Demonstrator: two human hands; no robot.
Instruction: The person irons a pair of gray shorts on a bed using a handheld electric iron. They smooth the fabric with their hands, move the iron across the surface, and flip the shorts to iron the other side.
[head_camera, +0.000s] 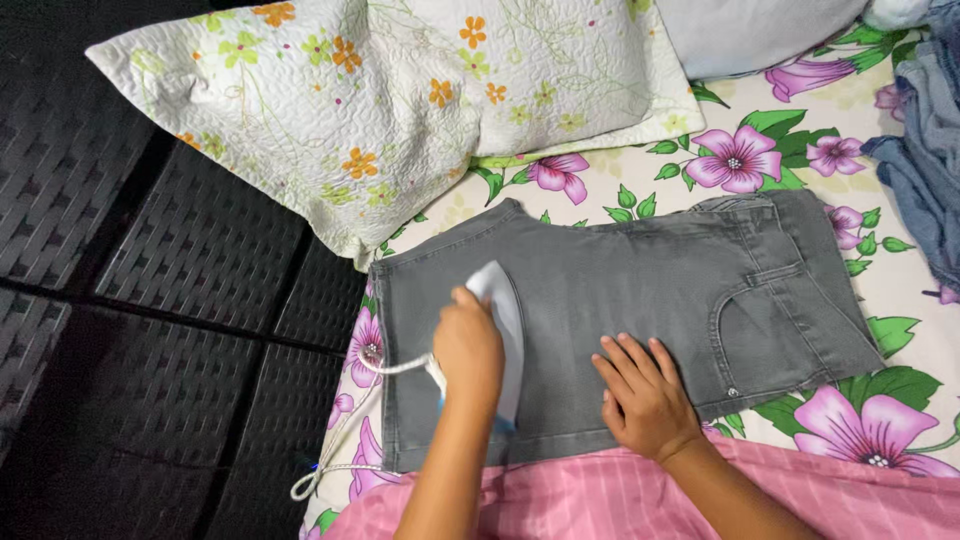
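Left hand gripping white iron on grey jeans, right hand open, flat beside it, label perhaps hidden

Even, soft overhead light; faint shadows under the hands; dark floor underexposed; picture sharp, no glare.

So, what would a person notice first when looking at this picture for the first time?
The eye goes first to the grey jeans spread flat on a sheet with big pink flowers, in the middle. The left hand grips a white iron on the fabric, while the right hand presses flat beside it. A floral pillow lies above, at the top.
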